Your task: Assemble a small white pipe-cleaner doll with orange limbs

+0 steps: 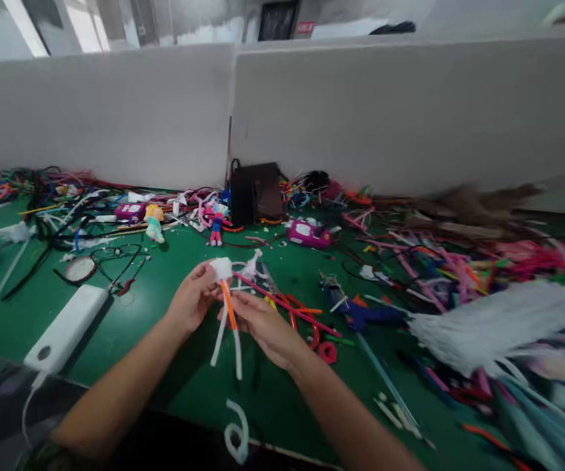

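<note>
Above the green table, my left hand is closed on the white top of a pipe-cleaner piece. Two white strands and an orange strip hang down from it. My right hand pinches the piece from the right, at the orange strip. Just behind the hands lies a white fuzzy shape. A long pink stem runs to the right from behind the piece. Near the table's front edge lies a curled white strand.
A white power bank with a cable lies at left. Right are a blue glue gun, a pink ring and a white bundle. Small dolls, a dark box and loose stems line the grey partition.
</note>
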